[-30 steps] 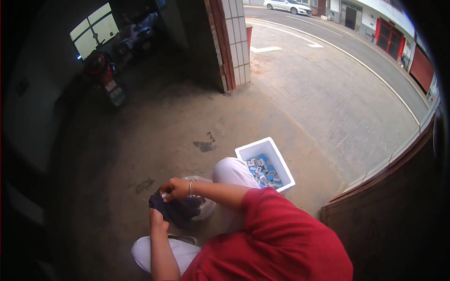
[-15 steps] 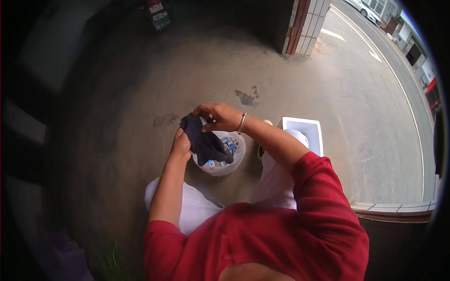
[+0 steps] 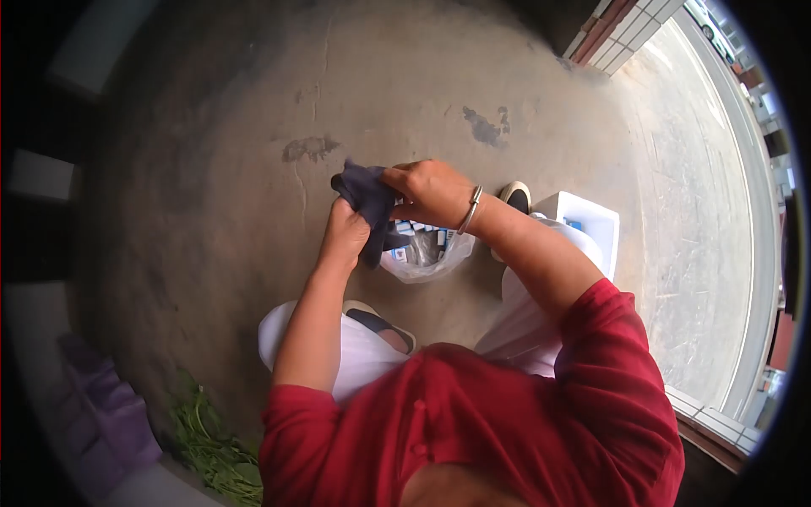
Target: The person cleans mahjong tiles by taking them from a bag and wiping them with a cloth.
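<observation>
A dark cloth [image 3: 369, 203] is bunched between my two hands, its folds hanging down on the near side. My left hand [image 3: 343, 235] grips the cloth from the left, most of its fingers hidden behind the fabric. From the right, my right hand [image 3: 432, 193] pinches the upper edge of the cloth, thumb and fingers curled. Whether anything is wrapped inside the cloth cannot be seen. Below and beyond my hands stands a clear plastic bag [image 3: 429, 269], open at the top, with several small blue-and-white boxes [image 3: 401, 253] in it.
A white foam box [image 3: 614, 245] with something blue inside stands to the right of my leg. My shoes [image 3: 515, 197] flank the bag. Green leafy stalks [image 3: 211, 448] and a purple item [image 3: 110, 414] lie at lower left. A tiled pillar [image 3: 629, 32] rises at upper right.
My view has tilted down and shifted left, bringing the leafy stalks into sight. Both hands still hold the cloth, which is now more gathered and covers less of the bag.
</observation>
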The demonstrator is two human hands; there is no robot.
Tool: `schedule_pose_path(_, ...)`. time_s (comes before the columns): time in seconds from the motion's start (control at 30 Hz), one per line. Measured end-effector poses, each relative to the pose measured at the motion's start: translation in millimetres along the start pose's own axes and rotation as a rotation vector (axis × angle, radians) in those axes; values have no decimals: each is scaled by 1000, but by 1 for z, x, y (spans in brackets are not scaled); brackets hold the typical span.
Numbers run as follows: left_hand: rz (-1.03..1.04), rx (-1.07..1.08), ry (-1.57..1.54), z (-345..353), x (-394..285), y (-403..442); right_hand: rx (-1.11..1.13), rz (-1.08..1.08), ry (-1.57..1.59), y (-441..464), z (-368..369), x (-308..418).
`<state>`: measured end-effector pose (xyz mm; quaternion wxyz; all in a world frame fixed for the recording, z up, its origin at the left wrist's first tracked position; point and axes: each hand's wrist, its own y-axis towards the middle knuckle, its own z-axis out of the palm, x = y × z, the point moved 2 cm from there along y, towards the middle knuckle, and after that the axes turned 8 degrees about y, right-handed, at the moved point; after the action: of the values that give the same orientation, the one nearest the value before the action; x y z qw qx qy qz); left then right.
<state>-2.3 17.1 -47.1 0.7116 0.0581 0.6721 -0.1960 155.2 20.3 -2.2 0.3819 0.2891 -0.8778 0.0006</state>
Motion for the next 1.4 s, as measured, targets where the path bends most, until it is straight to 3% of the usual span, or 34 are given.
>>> schedule_pose_path(0.07, -19, -4, 52, 2, -8, -3, -21, -63, -9, 1, 6, -2)
schedule_pose_path(0.17, 51, -25, 19, -1, -11, -5, -14, 25, 155, 2, 0, 2)
schedule_pose_path(0.3, 114, 35, -189, -13, -21, -20, -14, 62, 555, 0, -13, 12)
schedule_pose_path(0.4, 58, -11, -293, -2, -34, -36, -40, 33, 637, -6, -13, 13)
schedule_pose_path(0.6, 120, 82, 50, -5, -11, -31, -29, -64, 117, -16, 6, 25)
schedule_pose_path(0.73, 55, 13, 86, 0, -12, -31, -82, -123, 80, -16, 8, 22)
schedule_pose_path(0.83, 59, 29, -45, -5, -23, -31, -63, -1, 319, -12, -5, 24)
schedule_pose_path(0.97, 156, 163, -270, -7, -27, -32, -83, 1, 511, -8, -13, 21)
schedule_pose_path(1.27, 213, 51, -127, -8, -23, -29, -90, 139, 737, -8, -11, 16)
schedule_pose_path(1.4, 159, -2, -244, -7, -28, -31, -114, 153, 679, -8, -9, 10)
